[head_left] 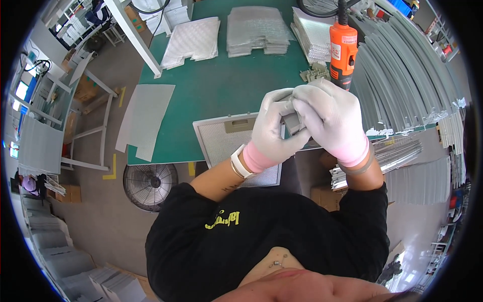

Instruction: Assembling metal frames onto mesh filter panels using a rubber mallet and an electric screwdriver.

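Both my hands wear white gloves with pink cuffs and meet above the table's near edge. My left hand (275,126) and my right hand (332,113) are closed round a small grey piece (292,122). Fingers cover most of it, so its full shape is hidden. Below and to the left of them, a framed mesh filter panel (220,142) juts over the table edge, partly behind my left hand and wrist. A beige latch plate (240,125) is set into its far rim. Just beyond my right hand lie several small grey-green plastic parts (315,72).
An orange electric screwdriver (343,53) hangs right beyond my right hand. Mesh sheet stacks (257,30) line the back of the green table (201,85). Long grey frame strips (402,70) are piled at right. A thin grey sheet (146,118) overhangs the left edge, near a floor fan (150,187).
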A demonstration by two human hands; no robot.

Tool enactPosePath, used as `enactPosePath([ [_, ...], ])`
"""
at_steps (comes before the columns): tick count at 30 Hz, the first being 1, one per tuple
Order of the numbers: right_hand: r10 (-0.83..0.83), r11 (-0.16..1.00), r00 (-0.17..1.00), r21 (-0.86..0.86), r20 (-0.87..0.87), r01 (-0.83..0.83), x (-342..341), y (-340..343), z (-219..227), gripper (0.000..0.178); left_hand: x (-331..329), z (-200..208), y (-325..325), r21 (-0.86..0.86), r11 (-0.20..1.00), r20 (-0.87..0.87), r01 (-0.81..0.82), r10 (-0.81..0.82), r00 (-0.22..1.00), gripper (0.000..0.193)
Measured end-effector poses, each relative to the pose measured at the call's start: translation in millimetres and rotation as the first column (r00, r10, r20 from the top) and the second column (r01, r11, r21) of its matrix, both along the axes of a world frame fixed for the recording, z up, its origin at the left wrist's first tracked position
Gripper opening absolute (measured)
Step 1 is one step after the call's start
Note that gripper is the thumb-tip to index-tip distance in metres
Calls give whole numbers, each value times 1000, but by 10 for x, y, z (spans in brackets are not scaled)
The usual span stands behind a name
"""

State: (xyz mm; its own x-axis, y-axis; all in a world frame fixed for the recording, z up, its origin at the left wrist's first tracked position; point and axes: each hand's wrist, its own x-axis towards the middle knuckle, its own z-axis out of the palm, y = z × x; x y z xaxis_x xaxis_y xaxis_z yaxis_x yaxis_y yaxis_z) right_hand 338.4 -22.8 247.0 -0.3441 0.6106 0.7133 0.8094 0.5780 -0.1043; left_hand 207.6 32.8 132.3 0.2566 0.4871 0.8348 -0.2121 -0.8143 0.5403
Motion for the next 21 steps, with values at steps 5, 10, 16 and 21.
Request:
enactPosePath([
  [5, 15, 986, 999, -167, -31, -20, 35, 6, 109, 14, 148, -109, -207, -269, 953, 221, 137, -78, 972, 80],
  [10, -95, 966, 995, -237, 40, 102, 50, 102, 132, 13, 152, -64, -213, -12, 993, 84, -118, 118, 989, 99],
  [16, -132, 956, 958, 222, -256, 191, 228, 12, -43, 29, 11, 95, -104, 52, 969, -74, -243, 246, 966, 72],
  [21, 17, 976, 814, 187, -581, 113, 396, 164, -189, 77, 9, 84, -14, 29, 975, -27, -221, 222, 975, 69],
])
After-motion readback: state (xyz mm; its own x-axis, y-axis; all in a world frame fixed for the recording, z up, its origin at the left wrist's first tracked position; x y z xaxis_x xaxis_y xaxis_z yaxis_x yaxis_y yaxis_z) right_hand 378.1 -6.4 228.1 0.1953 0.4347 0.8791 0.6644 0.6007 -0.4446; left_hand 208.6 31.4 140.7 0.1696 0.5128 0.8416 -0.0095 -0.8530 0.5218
